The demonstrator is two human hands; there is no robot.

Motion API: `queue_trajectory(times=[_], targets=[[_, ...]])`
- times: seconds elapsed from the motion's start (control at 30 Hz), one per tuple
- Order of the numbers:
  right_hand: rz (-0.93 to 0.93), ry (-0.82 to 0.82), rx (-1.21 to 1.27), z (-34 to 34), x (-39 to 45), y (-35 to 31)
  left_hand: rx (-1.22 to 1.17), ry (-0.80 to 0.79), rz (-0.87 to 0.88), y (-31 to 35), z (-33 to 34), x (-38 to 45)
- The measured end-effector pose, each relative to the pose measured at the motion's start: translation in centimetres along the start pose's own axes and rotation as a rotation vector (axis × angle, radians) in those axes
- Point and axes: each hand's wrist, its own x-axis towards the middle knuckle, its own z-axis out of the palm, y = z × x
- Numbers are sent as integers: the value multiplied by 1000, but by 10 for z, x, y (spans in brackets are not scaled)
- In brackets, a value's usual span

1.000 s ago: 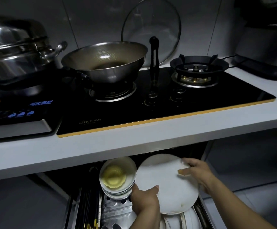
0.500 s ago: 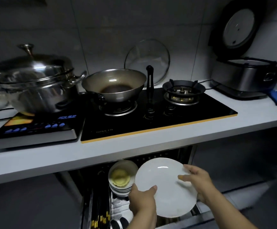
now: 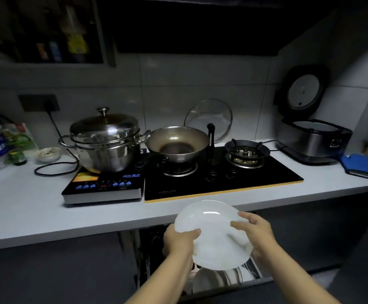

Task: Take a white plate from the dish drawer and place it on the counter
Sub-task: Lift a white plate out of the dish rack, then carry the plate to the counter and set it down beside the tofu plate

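A round white plate (image 3: pixel 215 233) is held in the air in front of the counter's front edge, its top rim overlapping the white counter (image 3: pixel 47 216). My left hand (image 3: pixel 179 240) grips its lower left rim with the thumb on top. My right hand (image 3: pixel 255 234) holds the right rim. Below them the dish drawer (image 3: pixel 244 275) stands pulled out, with more white dishes and a metal rack partly hidden behind my arms and the plate.
On the counter stand an induction cooker (image 3: pixel 104 187) with a steel steamer pot (image 3: pixel 105 141), a black gas hob (image 3: pixel 222 178) with a wok (image 3: pixel 177 143), a glass lid (image 3: pixel 208 119), an open rice cooker (image 3: pixel 312 137), a blue mitt (image 3: pixel 362 165), a small bowl (image 3: pixel 48 153).
Both hands have lifted the plate up out of the drawer to counter height. The view has pulled back and up, showing more of the counter and wall.
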Motion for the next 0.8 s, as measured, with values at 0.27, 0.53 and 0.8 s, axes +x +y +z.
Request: queue_trajectory(times=[0.27, 0.53, 0.8], targets=[[-98, -123, -43, 49, -31, -51, -120, 30, 37, 49, -49, -30], [-139, -327, -96, 118, -43, -79, -259, 199, 73, 86, -101, -49], [-112, -528, -118, 192, -74, -79, -356, 425, 119, 99, -165, -78]])
